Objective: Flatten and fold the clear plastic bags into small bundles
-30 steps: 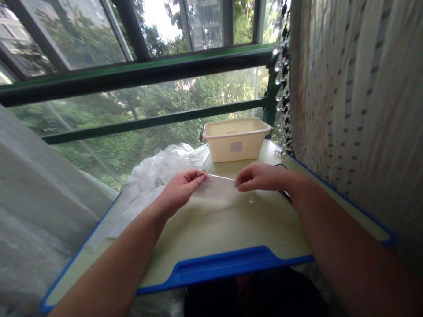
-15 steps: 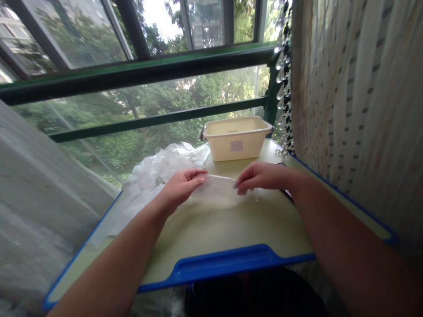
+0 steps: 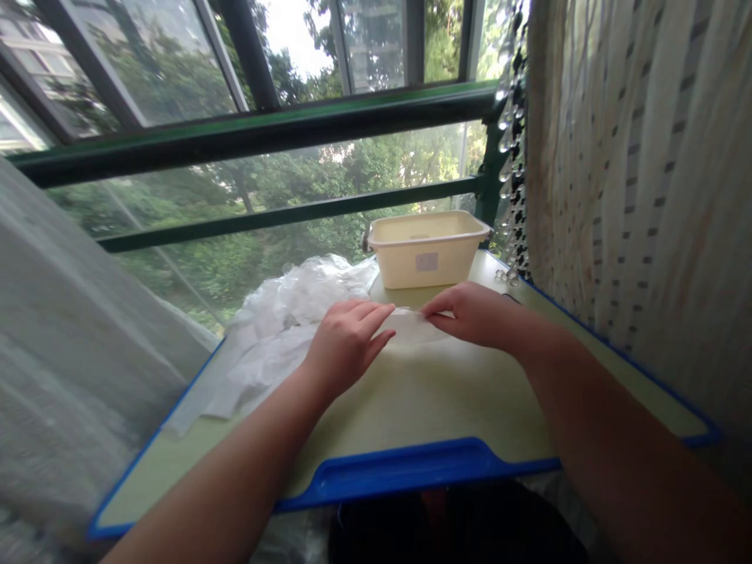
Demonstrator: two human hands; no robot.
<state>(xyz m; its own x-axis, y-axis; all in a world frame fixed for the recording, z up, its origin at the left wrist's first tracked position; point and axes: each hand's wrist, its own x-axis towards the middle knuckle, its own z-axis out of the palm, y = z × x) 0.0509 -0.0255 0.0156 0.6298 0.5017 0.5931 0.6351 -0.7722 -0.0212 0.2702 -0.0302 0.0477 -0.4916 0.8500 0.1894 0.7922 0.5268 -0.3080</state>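
A thin translucent white plastic bag [image 3: 416,327] spans the gap between my hands, just above the tabletop. My right hand [image 3: 470,315] pinches its right upper edge between thumb and fingers. At the other side is my left hand [image 3: 351,342], its fingers stretched out and the thumb held apart from them. The left fingertips reach the bag's upper left edge; whether they press on it cannot be made out. Left of that hand, a heap of crumpled, similar thin plastic bags [image 3: 287,301] lies on the table.
A cream plastic bin [image 3: 405,266] with a small label stands at the back of the blue-edged table [image 3: 423,407]. Behind it run a green railing [image 3: 329,210] and windows. Curtains hang on both sides, with a bead strand [image 3: 512,157] by the right curtain [image 3: 623,196].
My left hand has moved right, closer to my right hand, and its thumb has parted from the fingers. Less of the bag shows between the hands. The view has shifted slightly.
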